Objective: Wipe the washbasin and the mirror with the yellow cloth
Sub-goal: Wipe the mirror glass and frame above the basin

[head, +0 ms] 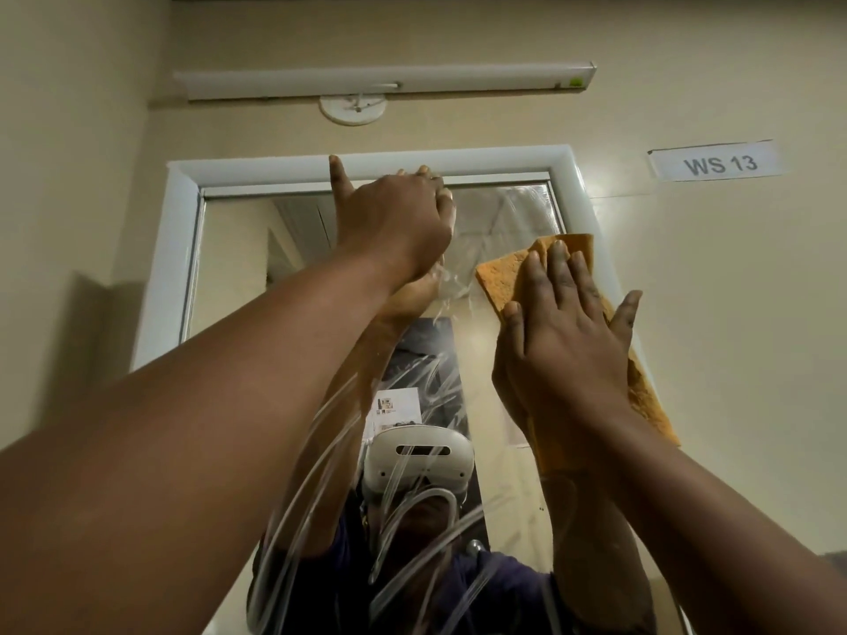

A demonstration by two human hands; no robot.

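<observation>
The white-framed mirror (238,268) hangs on the cream wall straight ahead, its glass streaked with wet, soapy smears. My right hand (568,341) lies flat, fingers straight, pressing the yellow cloth (508,277) against the right side of the glass. My left hand (394,217) is raised near the mirror's top edge, thumb sticking up, its fingers touching the wet glass; whether they are bent or straight is hidden behind the hand. The washbasin is out of view.
A white tube light fitting (385,82) and a round white wall fixture (353,110) sit above the mirror. A label reading "WS 13" (717,163) is stuck on the wall at the upper right. The mirror reflects a person wearing a white headset.
</observation>
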